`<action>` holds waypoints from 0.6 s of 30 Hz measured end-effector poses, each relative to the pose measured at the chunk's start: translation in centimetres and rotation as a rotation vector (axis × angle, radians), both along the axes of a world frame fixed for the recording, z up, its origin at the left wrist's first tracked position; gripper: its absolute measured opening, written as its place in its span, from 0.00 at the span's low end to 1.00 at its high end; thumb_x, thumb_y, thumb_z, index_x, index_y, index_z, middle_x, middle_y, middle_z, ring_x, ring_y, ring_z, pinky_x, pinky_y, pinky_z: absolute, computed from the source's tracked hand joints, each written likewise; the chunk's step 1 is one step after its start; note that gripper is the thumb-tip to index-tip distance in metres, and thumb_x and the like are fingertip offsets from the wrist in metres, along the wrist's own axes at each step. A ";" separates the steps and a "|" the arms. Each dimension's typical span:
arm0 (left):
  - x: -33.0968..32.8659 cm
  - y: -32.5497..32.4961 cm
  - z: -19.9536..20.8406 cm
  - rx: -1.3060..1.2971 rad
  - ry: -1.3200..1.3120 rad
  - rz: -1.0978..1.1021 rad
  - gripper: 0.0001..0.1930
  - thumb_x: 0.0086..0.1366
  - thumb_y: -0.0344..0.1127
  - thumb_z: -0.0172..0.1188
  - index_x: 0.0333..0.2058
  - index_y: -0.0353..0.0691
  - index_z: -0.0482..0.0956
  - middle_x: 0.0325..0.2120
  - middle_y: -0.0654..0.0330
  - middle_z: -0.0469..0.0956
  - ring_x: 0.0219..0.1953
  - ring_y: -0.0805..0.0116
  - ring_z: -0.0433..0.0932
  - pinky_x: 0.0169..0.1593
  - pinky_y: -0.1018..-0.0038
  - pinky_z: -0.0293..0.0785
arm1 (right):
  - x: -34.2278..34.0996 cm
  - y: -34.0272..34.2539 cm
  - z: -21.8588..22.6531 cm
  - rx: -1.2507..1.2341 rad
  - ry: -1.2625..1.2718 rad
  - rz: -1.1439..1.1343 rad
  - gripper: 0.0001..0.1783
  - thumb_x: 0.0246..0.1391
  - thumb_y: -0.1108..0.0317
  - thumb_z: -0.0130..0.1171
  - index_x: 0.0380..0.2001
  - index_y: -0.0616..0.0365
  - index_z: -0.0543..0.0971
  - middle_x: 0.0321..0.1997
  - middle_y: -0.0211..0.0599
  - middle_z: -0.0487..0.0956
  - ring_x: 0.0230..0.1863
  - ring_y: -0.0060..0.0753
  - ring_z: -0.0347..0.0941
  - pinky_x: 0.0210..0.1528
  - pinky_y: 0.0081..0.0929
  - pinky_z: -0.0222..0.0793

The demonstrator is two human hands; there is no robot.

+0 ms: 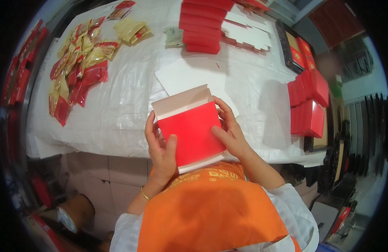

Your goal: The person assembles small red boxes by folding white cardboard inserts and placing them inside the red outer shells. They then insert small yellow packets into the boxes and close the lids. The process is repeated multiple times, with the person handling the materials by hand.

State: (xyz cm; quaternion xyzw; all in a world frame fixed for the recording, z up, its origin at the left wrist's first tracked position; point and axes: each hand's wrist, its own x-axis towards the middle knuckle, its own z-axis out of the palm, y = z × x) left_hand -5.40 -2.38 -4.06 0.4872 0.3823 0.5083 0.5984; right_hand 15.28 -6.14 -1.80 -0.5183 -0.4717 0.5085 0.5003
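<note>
Between my two hands is a red cardboard box [189,134], held up at the table's near edge. Its white inner flaps stick out at the far and near ends. My left hand [162,149] grips its left side, thumb on the red face and fingers partly hidden behind. On the right side, my right hand [231,132] holds it the same way, with the thumb on top and the fingers around the edge. White sheets [194,75] lie on the table just beyond the box.
A white-covered table [131,113] spreads ahead. Gold and red packets [82,63] are heaped at the left. A stack of red boxes [202,25] stands at the far middle, beside flat white cartons [246,31]. More red boxes [307,105] sit at the right edge near black trays [289,46].
</note>
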 end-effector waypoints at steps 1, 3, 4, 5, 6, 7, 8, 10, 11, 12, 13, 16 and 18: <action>0.1 0.0 0.4 0.002 -0.014 -0.034 0.41 0.66 0.25 0.53 0.73 0.41 0.43 0.65 0.48 0.58 0.66 0.60 0.62 0.67 0.63 0.62 | 0.2 0.1 0.2 0.010 -0.012 -0.003 0.42 0.60 0.71 0.55 0.75 0.49 0.50 0.57 0.42 0.68 0.56 0.34 0.70 0.60 0.34 0.68; 0.4 0.2 1.4 0.005 -0.043 -0.092 0.40 0.66 0.29 0.53 0.73 0.46 0.44 0.65 0.50 0.60 0.65 0.61 0.64 0.67 0.62 0.63 | 0.7 0.5 0.8 0.030 -0.036 -0.001 0.42 0.59 0.71 0.55 0.74 0.49 0.51 0.56 0.41 0.68 0.55 0.33 0.70 0.58 0.32 0.70; 0.5 0.3 1.7 0.002 -0.038 -0.098 0.40 0.65 0.28 0.54 0.73 0.46 0.45 0.64 0.50 0.60 0.64 0.61 0.65 0.66 0.62 0.63 | 0.9 0.5 1.1 0.035 -0.003 -0.005 0.40 0.59 0.72 0.55 0.73 0.49 0.53 0.57 0.40 0.68 0.55 0.33 0.70 0.57 0.32 0.70; 0.6 0.3 1.9 -0.002 -0.028 -0.099 0.40 0.64 0.28 0.54 0.73 0.46 0.46 0.64 0.50 0.61 0.63 0.61 0.66 0.66 0.62 0.64 | 1.0 0.5 1.3 0.039 0.035 -0.006 0.38 0.59 0.72 0.55 0.71 0.50 0.56 0.57 0.40 0.68 0.55 0.32 0.70 0.57 0.32 0.70; 0.6 0.3 2.1 -0.006 -0.017 -0.100 0.41 0.64 0.28 0.54 0.73 0.46 0.46 0.63 0.51 0.62 0.63 0.61 0.67 0.65 0.62 0.65 | 1.2 0.5 1.4 0.044 0.074 -0.006 0.36 0.59 0.72 0.55 0.69 0.50 0.58 0.57 0.40 0.68 0.54 0.32 0.70 0.56 0.32 0.71; 0.5 0.1 2.2 -0.021 -0.006 -0.096 0.40 0.63 0.28 0.54 0.72 0.46 0.47 0.63 0.51 0.63 0.62 0.62 0.67 0.65 0.62 0.65 | 1.6 0.6 1.0 0.037 0.088 -0.003 0.33 0.58 0.73 0.56 0.67 0.51 0.60 0.56 0.39 0.68 0.53 0.31 0.70 0.55 0.31 0.71; 0.5 -0.1 2.2 -0.039 0.002 -0.097 0.40 0.63 0.28 0.55 0.72 0.46 0.48 0.62 0.51 0.63 0.62 0.62 0.67 0.65 0.63 0.65 | 2.2 0.7 0.5 0.028 0.099 -0.004 0.31 0.58 0.73 0.56 0.64 0.52 0.61 0.56 0.38 0.68 0.53 0.30 0.71 0.55 0.30 0.71; 0.5 -0.3 2.0 -0.040 -0.022 -0.101 0.40 0.63 0.27 0.55 0.71 0.44 0.49 0.61 0.50 0.64 0.61 0.62 0.67 0.65 0.63 0.65 | 3.2 0.8 0.1 0.034 0.065 -0.009 0.27 0.58 0.74 0.57 0.60 0.53 0.63 0.56 0.35 0.67 0.51 0.28 0.70 0.53 0.29 0.71; 0.7 -0.4 1.9 -0.024 -0.053 -0.103 0.39 0.63 0.26 0.55 0.71 0.42 0.49 0.60 0.49 0.65 0.60 0.61 0.68 0.64 0.63 0.65 | 3.4 1.0 0.5 0.047 0.021 -0.012 0.26 0.58 0.74 0.57 0.58 0.53 0.63 0.56 0.34 0.67 0.51 0.28 0.70 0.52 0.28 0.71; 0.8 -0.5 1.8 -0.009 -0.084 -0.107 0.39 0.63 0.25 0.55 0.70 0.41 0.49 0.59 0.48 0.66 0.60 0.61 0.68 0.64 0.63 0.65 | 3.6 1.0 0.9 0.061 -0.024 -0.015 0.25 0.58 0.75 0.57 0.57 0.53 0.63 0.56 0.33 0.67 0.50 0.27 0.70 0.52 0.27 0.72; 0.9 -0.6 1.6 -0.004 -0.053 -0.127 0.39 0.63 0.25 0.55 0.70 0.41 0.50 0.58 0.48 0.66 0.59 0.61 0.68 0.63 0.63 0.66 | 3.5 1.2 1.0 0.152 -0.050 -0.082 0.21 0.58 0.74 0.58 0.55 0.56 0.69 0.53 0.32 0.70 0.49 0.28 0.71 0.50 0.27 0.73; 0.7 -1.0 1.4 0.029 0.035 -0.194 0.39 0.63 0.26 0.55 0.71 0.42 0.50 0.59 0.50 0.66 0.60 0.61 0.68 0.64 0.63 0.64 | 4.9 2.4 3.1 0.410 -0.301 0.188 0.13 0.58 0.73 0.58 0.48 0.59 0.76 0.51 0.35 0.73 0.48 0.29 0.72 0.48 0.28 0.74; 0.9 -1.1 1.5 0.065 0.081 -0.253 0.39 0.62 0.28 0.54 0.71 0.45 0.50 0.61 0.51 0.66 0.62 0.62 0.66 0.67 0.62 0.60 | 4.3 2.5 3.8 0.279 -0.336 0.124 0.10 0.59 0.71 0.54 0.40 0.63 0.80 0.43 0.38 0.77 0.47 0.29 0.74 0.48 0.26 0.72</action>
